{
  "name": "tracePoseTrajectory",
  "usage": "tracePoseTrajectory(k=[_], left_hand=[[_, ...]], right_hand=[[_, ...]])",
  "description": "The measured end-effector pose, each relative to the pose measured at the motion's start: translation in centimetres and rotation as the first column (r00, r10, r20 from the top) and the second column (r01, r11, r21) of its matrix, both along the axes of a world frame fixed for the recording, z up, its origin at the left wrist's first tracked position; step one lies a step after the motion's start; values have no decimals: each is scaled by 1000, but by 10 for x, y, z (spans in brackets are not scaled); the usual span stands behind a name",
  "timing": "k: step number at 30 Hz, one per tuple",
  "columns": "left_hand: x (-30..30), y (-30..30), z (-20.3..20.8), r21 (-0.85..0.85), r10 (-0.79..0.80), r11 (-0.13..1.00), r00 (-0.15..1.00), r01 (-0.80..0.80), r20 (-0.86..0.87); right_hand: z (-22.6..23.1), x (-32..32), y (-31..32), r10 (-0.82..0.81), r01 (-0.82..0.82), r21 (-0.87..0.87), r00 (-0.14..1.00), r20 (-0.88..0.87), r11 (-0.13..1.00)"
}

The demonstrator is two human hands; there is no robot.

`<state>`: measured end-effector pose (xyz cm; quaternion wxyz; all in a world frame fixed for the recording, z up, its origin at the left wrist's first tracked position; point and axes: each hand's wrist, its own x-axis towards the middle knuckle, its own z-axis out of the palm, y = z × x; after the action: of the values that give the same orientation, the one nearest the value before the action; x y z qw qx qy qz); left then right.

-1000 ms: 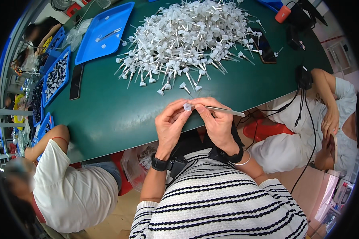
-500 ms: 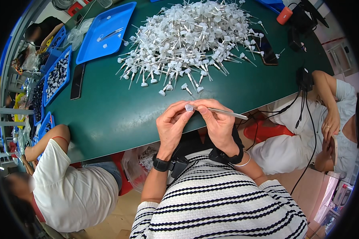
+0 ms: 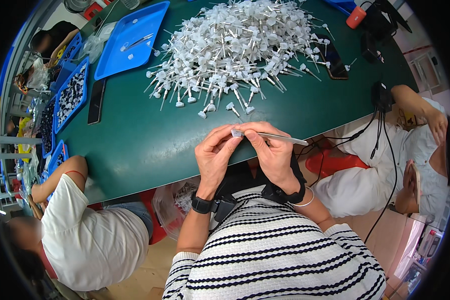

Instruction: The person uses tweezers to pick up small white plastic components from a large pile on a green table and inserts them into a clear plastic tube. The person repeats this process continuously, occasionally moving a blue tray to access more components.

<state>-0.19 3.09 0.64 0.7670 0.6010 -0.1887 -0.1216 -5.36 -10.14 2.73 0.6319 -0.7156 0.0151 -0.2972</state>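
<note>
I hold both hands close together just past the near edge of the green tabletop [image 3: 135, 155], in front of my striped top [image 3: 275, 245]. My left hand [image 3: 215, 152] pinches a small whitish piece [image 3: 236, 133] between thumb and fingers, with the other fingers curled in behind it. My right hand [image 3: 271, 155] grips a slim metal tool [image 3: 287, 139] between thumb and fingers; its tail sticks out to the right past my knuckles, and its front end points at the piece, too small for me to tell whether it sits inside or only touches. Beyond my fingertips, a few loose parts lie at the near fringe of a big pile of white-headed parts with thin metal stems [image 3: 240, 45]. To the left of the pile is a blue tray [image 3: 117, 65] with metal tweezers [image 3: 137, 43] and a few small white pieces lying in it. A dark phone [image 3: 96, 102] lies near that tray, and another phone [image 3: 336, 65] lies at the pile's right side. A co-worker in a white shirt [image 3: 95, 240] sits to my left, and a co-worker in pale clothes [image 3: 420, 145] sits to my right.
</note>
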Motion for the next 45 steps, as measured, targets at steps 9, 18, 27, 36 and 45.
tracePoseTrajectory(k=[9,18,27,36,45], left_hand=[[0,0,-2,-17,3,1000,1000,-3,-4],[-1,0,-3,-23,0,1000,1000,0,-16],[-1,0,-1,1,4,1000,1000,-4,-15],[-1,2,-6,11,16,1000,999,-16,-36],[-1,-1,-6,-30,43,999,998,-44,-53]], right_hand=[[1,0,0,2,-3,20,1000,10,1000],[4,-1,-3,2,-2,-33,1000,3,999],[8,2,-7,-1,-3,-137,1000,-28,991],[25,7,-15,73,-79,-353,997,-32,932],[10,1,-6,56,-51,94,997,-49,994]])
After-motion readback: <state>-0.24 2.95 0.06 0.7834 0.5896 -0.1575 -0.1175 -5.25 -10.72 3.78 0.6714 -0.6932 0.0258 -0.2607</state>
